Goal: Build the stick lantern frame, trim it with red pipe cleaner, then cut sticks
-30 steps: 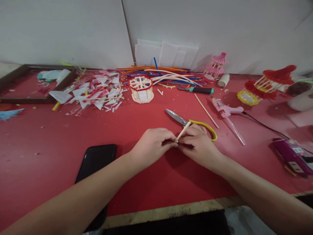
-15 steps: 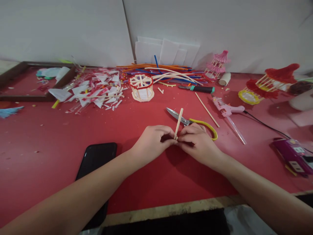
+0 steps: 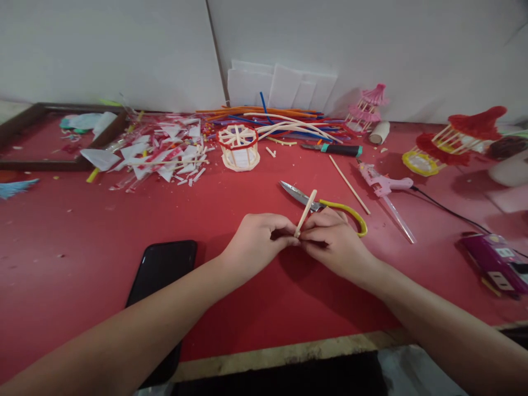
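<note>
Between my hands a thin cream-coloured stick [image 3: 307, 210] points up and leans to the right, its lower end pinched. My left hand [image 3: 260, 239] is closed, thumb and forefinger on the stick's base. My right hand [image 3: 339, 245] is also closed, its fingertips meeting the left ones at that end; the exact grip there is partly hidden. Just behind the right fingers lie scissors [image 3: 297, 192] with a yellow handle, partly covered by that hand. Another cream stick [image 3: 350, 184] rests on the red table [image 3: 231, 313], right of the scissors.
Behind stands a small stick-built drum [image 3: 238, 148] with a red rim. A scrap pile [image 3: 165, 148] spreads left of it, coloured rods behind. A utility knife [image 3: 340, 150], pink glue gun [image 3: 381, 181] and purple power strip [image 3: 495, 264] lie right. A phone [image 3: 165, 269] is under my left forearm.
The stick between my fingers has tipped further to the right, its top end now lower. Both hands have stayed almost in place.
</note>
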Available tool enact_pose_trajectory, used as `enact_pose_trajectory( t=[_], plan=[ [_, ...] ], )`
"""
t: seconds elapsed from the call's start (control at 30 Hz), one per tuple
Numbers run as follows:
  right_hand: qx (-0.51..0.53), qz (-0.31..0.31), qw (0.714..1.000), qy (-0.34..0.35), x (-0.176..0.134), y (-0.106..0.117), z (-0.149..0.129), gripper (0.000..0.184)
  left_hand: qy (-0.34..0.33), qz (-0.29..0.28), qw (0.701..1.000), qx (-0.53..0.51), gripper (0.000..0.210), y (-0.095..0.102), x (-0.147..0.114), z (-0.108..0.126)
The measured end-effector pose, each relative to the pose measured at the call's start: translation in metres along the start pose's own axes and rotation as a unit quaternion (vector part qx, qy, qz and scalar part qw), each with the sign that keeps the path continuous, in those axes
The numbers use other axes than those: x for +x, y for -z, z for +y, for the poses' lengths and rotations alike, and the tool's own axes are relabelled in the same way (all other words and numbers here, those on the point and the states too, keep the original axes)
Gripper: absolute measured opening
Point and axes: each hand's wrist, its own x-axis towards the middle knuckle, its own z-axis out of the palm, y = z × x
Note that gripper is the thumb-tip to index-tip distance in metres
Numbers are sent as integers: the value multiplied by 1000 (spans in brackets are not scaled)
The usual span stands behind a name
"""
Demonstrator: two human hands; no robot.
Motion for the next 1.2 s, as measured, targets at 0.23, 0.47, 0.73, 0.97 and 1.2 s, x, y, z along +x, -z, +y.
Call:
enact_pose_trajectory(
  t=[0.23, 0.47, 0.73, 0.97, 1.2],
  plan=[
    [-18, 5, 1000, 12, -1, 0, -1, 19, 23, 13, 999, 29, 6, -2, -3, 3],
    [-85, -1, 996, 19, -2, 3, -9, 21, -5, 25, 994, 106, 7, -2, -5, 8],
    [-116, -63, 988, 84, 0, 8, -6, 28, -14, 39, 994, 99, 10, -5, -7, 6],
    [-102, -46, 993, 31, -3, 37, 9, 23, -34, 48, 995, 79, 9, -7, -6, 2],
    [-203, -95, 968, -116, -14, 50, 31, 13, -32, 35, 995, 85, 4, -8, -7, 1]
  ],
)
